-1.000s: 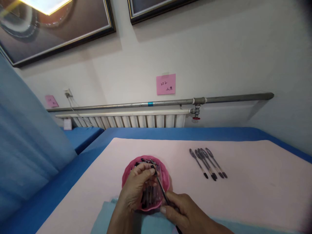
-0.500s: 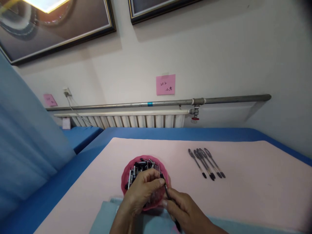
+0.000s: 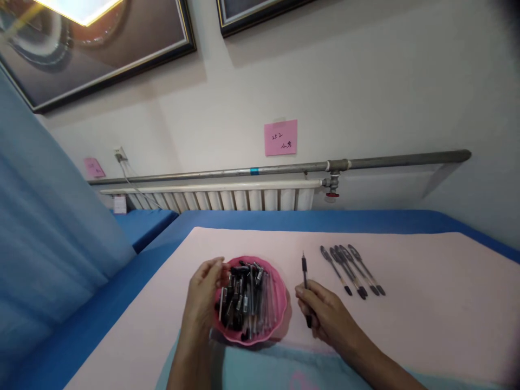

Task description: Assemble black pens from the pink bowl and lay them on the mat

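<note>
A ballpoint pen (image 3: pixel 304 271) stands nearly upright in my right hand (image 3: pixel 325 311), its bare tip pointing up and away. My right fingers are closed round its lower half, to the right of a pink scalloped bowl (image 3: pixel 283 314). In the bowl lie several black pen caps and clear pen parts (image 3: pixel 247 303), piled together. At the bowl's left rim is my left hand (image 3: pixel 205 284), with fingers curled and close together. What they hold, if anything, is hidden. Several capped pens (image 3: pixel 351 271) lie side by side on the pink sheet, right of the bowl.
A pink sheet (image 3: pixel 410 314) covers the blue bed (image 3: pixel 309 219). Light blue cloth (image 3: pixel 260 368) lies at the near edge. Behind stand a white radiator (image 3: pixel 239 199) and a metal pipe (image 3: pixel 284 169) along the wall. A blue curtain (image 3: pixel 52 233) hangs at the left.
My hands have moved apart. My left hand let go of the pen and went left to the bowl's rim. My right hand moved right with the pen, now more upright.
</note>
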A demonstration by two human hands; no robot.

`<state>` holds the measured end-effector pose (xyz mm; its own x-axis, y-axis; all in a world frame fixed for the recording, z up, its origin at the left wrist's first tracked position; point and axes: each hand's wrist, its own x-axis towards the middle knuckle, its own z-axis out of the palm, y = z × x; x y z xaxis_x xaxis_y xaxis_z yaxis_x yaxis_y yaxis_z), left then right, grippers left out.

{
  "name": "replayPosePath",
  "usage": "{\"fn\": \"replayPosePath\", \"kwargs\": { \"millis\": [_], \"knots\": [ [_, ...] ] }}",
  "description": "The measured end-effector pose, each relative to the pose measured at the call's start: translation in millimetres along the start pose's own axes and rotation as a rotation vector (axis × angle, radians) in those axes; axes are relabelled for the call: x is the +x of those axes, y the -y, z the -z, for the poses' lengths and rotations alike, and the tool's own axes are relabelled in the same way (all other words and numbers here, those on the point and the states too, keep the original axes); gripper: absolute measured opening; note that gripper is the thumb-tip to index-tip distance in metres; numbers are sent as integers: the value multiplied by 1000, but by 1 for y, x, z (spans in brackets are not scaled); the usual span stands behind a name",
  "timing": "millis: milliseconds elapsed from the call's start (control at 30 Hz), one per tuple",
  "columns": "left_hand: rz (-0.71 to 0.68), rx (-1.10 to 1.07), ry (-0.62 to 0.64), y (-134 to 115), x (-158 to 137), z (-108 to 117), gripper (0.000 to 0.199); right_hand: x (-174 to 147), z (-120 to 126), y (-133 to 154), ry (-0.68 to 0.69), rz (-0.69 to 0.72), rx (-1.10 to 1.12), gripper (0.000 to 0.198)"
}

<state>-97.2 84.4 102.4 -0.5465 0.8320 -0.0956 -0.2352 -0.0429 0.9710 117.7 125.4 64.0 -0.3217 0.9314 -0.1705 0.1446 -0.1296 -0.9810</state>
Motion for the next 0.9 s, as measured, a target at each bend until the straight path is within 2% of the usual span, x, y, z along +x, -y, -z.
{"fn": "replayPosePath", "kwargs": {
  "millis": [33, 100, 233, 367, 433, 600, 900],
  "knots": [
    [-28, 24, -91, -2, 5, 8, 35, 2, 2, -3, -12, 4, -11, 27],
    [-52, 99, -166, -3, 12, 20, 32, 4, 3, -7, -16, 22, -50, 27],
    [-78, 324, -118, 6, 16, 23, 22, 5, 1, -9, 32, 44, -103, 27],
    [-221, 883, -100, 17, 19, 16, 20, 6, 1, -8, 49, 40, -107, 28],
    [-275, 1072, -71, 19, 21, 12, 24, 6, 1, -7, 59, 42, -113, 28],
    [-355, 1302, 30, 20, 20, -3, 23, 2, 0, -6, 45, 73, -117, 27],
    [-358, 1546, 2, 25, 20, -14, 28, 4, 1, -9, 81, 88, -135, 28]
  ]
}}
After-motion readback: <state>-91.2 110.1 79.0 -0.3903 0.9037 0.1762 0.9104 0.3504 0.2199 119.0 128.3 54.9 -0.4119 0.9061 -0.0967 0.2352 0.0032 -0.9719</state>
